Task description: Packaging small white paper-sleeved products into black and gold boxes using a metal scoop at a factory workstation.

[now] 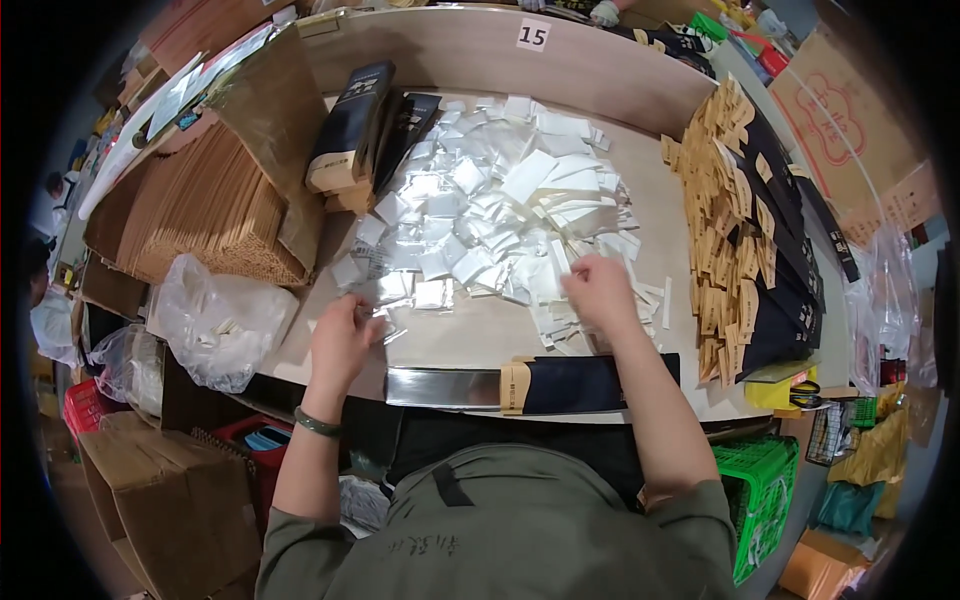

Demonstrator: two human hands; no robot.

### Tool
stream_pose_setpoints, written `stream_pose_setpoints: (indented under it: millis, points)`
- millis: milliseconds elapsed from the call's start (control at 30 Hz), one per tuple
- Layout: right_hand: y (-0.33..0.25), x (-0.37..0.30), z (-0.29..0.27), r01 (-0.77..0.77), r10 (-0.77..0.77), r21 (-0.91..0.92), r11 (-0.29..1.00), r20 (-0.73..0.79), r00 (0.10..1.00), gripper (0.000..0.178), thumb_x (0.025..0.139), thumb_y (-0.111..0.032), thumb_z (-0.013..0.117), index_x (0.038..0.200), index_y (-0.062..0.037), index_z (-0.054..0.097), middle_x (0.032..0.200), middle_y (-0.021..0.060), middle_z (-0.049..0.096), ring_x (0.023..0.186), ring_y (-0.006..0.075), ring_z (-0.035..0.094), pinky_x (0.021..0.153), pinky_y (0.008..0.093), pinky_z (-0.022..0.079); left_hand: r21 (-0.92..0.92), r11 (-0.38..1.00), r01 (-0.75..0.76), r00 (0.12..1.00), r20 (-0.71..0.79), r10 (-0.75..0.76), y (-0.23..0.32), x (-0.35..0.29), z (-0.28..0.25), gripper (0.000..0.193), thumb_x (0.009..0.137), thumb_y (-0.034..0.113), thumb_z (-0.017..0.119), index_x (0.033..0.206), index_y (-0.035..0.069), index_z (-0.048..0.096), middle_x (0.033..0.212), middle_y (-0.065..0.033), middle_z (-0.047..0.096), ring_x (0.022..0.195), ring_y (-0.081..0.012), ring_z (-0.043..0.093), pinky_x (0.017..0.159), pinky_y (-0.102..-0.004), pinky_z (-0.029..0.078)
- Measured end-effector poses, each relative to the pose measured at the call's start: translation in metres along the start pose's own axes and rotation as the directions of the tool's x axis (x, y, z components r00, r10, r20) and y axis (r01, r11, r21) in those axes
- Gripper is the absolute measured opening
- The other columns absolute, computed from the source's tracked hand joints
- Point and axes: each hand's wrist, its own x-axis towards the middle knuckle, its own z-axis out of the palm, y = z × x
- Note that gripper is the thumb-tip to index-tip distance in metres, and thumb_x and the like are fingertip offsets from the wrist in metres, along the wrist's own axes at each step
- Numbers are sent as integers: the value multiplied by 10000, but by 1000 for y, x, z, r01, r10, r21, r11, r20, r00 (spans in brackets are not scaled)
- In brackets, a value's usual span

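Observation:
A broad heap of small white and clear packets (440, 205) covers the middle of the table. At its near left edge is my left hand (345, 335), fingers curled toward the thumb beside a clear packet; what they pinch, if anything, is not clear. My right hand (600, 292) is closed over the right part of the heap, among slim white paper packets (560, 268). Whatever it grips is hidden by the fingers. Along the table's front edge, beneath my right forearm, lies a dark sleeve with a tan band (575, 384), a silvery piece (443, 387) sticking out of its left end.
On the left, a carton holds a stack of brown card pieces (205, 205), with a clear plastic bag (225, 320) in front. Dark packages (352, 125) stand behind the heap. At right are piled tan-and-black sleeves (735, 230), a yellow box (780, 390) and black-handled scissors (806, 396).

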Motion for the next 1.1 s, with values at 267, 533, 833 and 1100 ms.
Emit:
stream_pose_setpoints:
  millis: [267, 533, 833, 1100]
  points:
    - [-10, -1, 12, -47, 43, -171, 984, -29, 999, 230, 780, -242, 679, 849, -23, 694, 782, 171, 683, 756, 343, 666, 712, 426, 521, 97, 976, -196, 972, -110, 206, -14, 0, 5, 186, 803, 117, 742, 892, 15, 614, 829, -148, 639, 771, -331, 624, 691, -416, 496]
    - [-7, -9, -4, 47, -17, 145, 988, -202, 979, 161, 845, -124, 660, 922, 14, 685, 712, 54, 654, 651, 104, 578, 648, 281, 476, -136, 858, -495, 843, 166, 512, 31, -55, 32, 140, 780, 34, 723, 842, 61, 601, 816, -94, 588, 787, -309, 589, 717, -399, 483]
    - [-85, -93, 44, 875, -841, -64, 480, 249, 480, 85, 734, -87, 638, 802, -61, 594, 756, 76, 565, 717, 268, 583, 619, 361, 473, 418, 817, -398, 548, -606, 577, 11, 38, -104, 163, 754, 38, 766, 889, 83, 686, 901, -95, 676, 850, -279, 652, 767, -393, 509]
    - [-85, -103, 52, 604, -651, 242, 759, 288, 703, 95, 805, -130, 664, 827, -64, 599, 803, 80, 571, 791, 291, 587, 664, 410, 485, 473, 881, 14, 977, -195, 89, -36, 112, -196, 252, 903, 232, 612, 964, 9, 712, 869, -218, 678, 841, -370, 668, 732, -434, 514]
